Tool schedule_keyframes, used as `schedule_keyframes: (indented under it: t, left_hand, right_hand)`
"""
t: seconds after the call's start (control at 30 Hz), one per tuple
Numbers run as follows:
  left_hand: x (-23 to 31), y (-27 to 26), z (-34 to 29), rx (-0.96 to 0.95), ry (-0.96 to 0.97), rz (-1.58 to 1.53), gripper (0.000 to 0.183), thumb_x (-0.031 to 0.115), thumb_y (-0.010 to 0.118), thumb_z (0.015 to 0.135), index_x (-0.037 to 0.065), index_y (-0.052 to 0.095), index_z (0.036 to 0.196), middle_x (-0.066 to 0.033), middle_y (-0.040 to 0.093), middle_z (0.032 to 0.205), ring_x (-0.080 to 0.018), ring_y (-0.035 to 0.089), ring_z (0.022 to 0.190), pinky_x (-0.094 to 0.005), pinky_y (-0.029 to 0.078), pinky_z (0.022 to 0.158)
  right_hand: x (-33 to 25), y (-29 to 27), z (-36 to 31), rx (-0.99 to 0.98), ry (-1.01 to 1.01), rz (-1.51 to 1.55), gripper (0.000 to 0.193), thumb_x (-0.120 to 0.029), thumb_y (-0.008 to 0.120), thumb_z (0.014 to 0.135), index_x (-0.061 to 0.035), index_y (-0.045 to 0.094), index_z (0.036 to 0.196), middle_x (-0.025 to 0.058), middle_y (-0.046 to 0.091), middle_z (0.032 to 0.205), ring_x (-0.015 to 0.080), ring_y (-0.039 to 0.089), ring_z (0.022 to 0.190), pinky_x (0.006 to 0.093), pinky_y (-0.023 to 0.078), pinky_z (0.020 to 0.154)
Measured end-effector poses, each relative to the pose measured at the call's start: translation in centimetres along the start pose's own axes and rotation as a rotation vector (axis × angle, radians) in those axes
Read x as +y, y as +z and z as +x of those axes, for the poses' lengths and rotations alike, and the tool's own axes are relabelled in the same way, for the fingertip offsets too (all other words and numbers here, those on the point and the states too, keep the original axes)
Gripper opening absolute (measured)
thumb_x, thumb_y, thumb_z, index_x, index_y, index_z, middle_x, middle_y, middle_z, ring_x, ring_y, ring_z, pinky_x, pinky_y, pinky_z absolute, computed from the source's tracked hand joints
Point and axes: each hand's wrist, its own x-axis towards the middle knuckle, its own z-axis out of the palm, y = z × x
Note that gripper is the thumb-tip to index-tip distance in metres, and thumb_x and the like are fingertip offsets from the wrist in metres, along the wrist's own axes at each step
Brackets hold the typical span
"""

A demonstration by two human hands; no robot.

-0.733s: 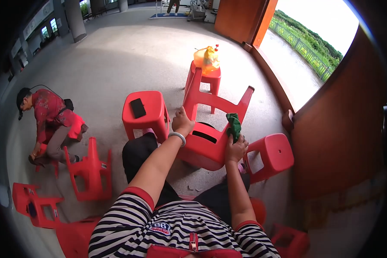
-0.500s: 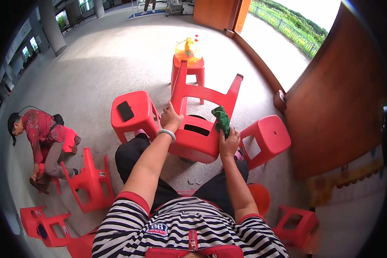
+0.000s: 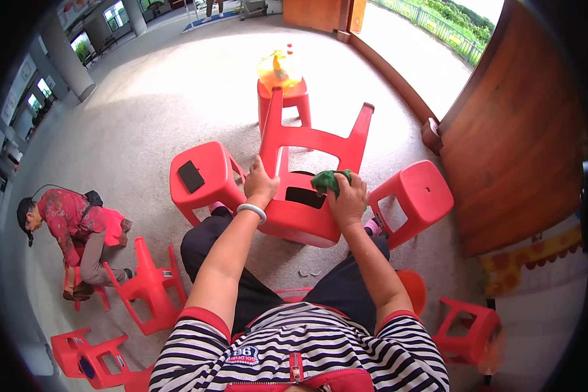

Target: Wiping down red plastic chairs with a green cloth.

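A red plastic stool (image 3: 293, 217) lies tipped between my knees, its legs pointing away from me. My left hand (image 3: 261, 184) is wrapped round the side of it, near the base of a leg. A crumpled green cloth (image 3: 326, 181) is in my right hand (image 3: 350, 201), pressed against the stool beside its dark opening. To the left stands an upright red stool (image 3: 217, 188) with a flat black object (image 3: 191, 176) on its seat. Another red stool (image 3: 427, 193) stands close by on the right.
Ahead, a far stool (image 3: 295, 100) bears a yellow-orange see-through bag (image 3: 279, 73). At left a person (image 3: 78, 225) bends over a red stool. More stools (image 3: 151, 292) lie tipped at lower left, one (image 3: 467, 332) at lower right. A wooden door (image 3: 503, 150) stands at right.
My right hand has turned and shifted the green cloth leftward, from the stool's right edge to beside its opening. My left hand keeps its hold. The view has shifted slightly.
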Motion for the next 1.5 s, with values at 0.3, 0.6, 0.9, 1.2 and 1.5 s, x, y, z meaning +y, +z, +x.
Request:
schedule_keyframes:
  t: [0.3,0.6,0.9,1.2,1.5]
  left_hand:
    - [-1.0,0.0,0.3,0.028,0.011,-0.018,0.088,0.028,0.07,0.078,0.002,0.03,0.151,-0.0229,0.055,0.135,-0.0377,0.061,0.115,-0.0453,0.052,0.097]
    - [0.4,0.0,0.1,0.047,0.055,0.019,0.087,0.028,0.07,0.08,0.001,0.029,0.152,-0.0233,0.055,0.134,-0.0384,0.061,0.114,-0.0455,0.052,0.096]
    - [0.2,0.4,0.0,0.049,-0.029,0.069,0.081,0.031,0.068,0.083,0.002,0.031,0.15,-0.0248,0.057,0.13,-0.0399,0.062,0.113,-0.0467,0.054,0.093]
    - [1.0,-0.3,0.0,0.082,-0.055,0.034,0.076,0.031,0.066,0.084,0.004,0.034,0.147,-0.0258,0.059,0.128,-0.0427,0.063,0.11,-0.0515,0.053,0.09]
    - [1.7,0.0,-1.4,0.034,0.008,0.016,0.086,0.04,0.076,0.078,0.001,0.036,0.144,-0.024,0.047,0.138,-0.0416,0.056,0.121,-0.0469,0.052,0.097]
  right_hand:
    - [4.1,4.2,8.3,0.058,0.037,-0.046,0.031,-0.032,0.074,0.079,-0.0202,0.068,0.108,0.0067,0.059,0.116,0.0321,0.057,0.108,0.0484,0.046,0.088]
    - [7.1,6.5,17.0,-0.03,0.383,-0.258,0.033,-0.044,0.07,0.085,-0.0233,0.068,0.11,0.0086,0.059,0.117,0.0353,0.057,0.111,0.0514,0.049,0.089]
    - [5.0,5.4,11.7,-0.042,0.351,-0.176,0.037,-0.043,0.07,0.085,-0.0223,0.067,0.115,0.0087,0.057,0.122,0.0362,0.057,0.11,0.0508,0.051,0.09]
    - [0.9,1.3,1.6,0.068,0.216,-0.011,0.036,-0.036,0.069,0.085,-0.0164,0.065,0.116,0.0138,0.058,0.121,0.0392,0.056,0.105,0.0524,0.047,0.089]
    - [-1.1,-0.9,-4.4,0.023,0.227,-0.033,0.04,-0.033,0.07,0.081,-0.0177,0.064,0.117,0.0111,0.055,0.124,0.0362,0.053,0.112,0.051,0.045,0.093]
